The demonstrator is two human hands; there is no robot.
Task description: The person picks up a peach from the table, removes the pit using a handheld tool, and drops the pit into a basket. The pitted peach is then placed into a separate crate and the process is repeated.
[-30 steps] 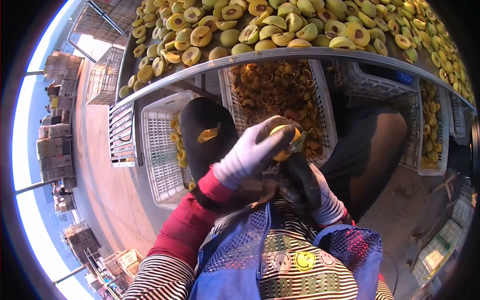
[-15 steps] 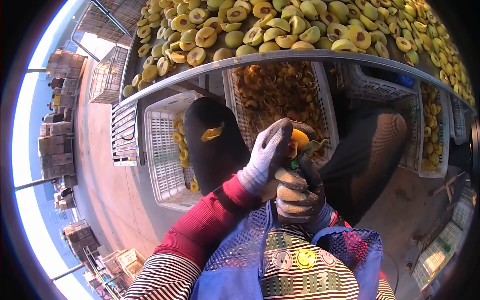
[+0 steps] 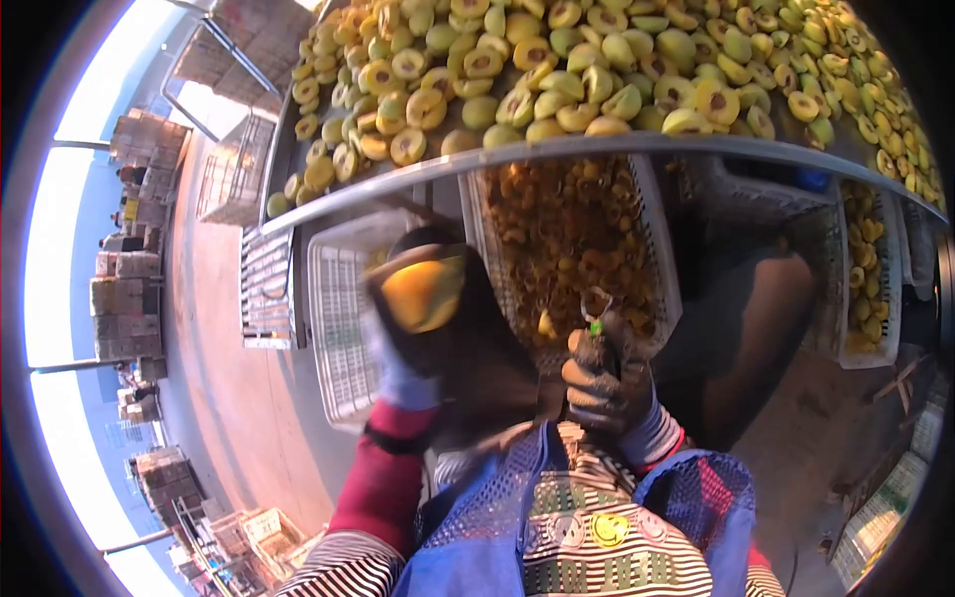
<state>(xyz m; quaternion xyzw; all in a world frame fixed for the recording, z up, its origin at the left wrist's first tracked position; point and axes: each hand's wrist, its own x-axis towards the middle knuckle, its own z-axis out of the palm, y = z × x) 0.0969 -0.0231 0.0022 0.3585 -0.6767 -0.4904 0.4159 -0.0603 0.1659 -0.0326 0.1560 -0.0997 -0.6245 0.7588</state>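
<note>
My left hand (image 3: 403, 360), gloved and smeared by motion, holds a peeled yellow peach half (image 3: 423, 296) over my left knee, beside a white crate (image 3: 343, 328). In my gloved right hand (image 3: 607, 388), fingers wrapped round the handle, is a small peeler (image 3: 597, 326) with a green collar and a thin metal loop at its tip. It points up over a second crate (image 3: 657, 249) between my knees. That crate is full of orange-brown peels (image 3: 562, 229). A small yellow scrap (image 3: 546, 323) shows just left of the peeler.
A metal-edged table (image 3: 477, 159) spans the front, heaped with unpeeled peach halves (image 3: 587, 80). Under its right side stands a crate with yellow halves (image 3: 865, 269). Stacked crates (image 3: 124, 308) line the far left, and a slatted crate (image 3: 267, 284) stands by the table's left end.
My hands have come apart. The left swung left with the peach half, away from the peeler. My right hand stays near my lap, still gripping the peeler. The view has shifted slightly.
</note>
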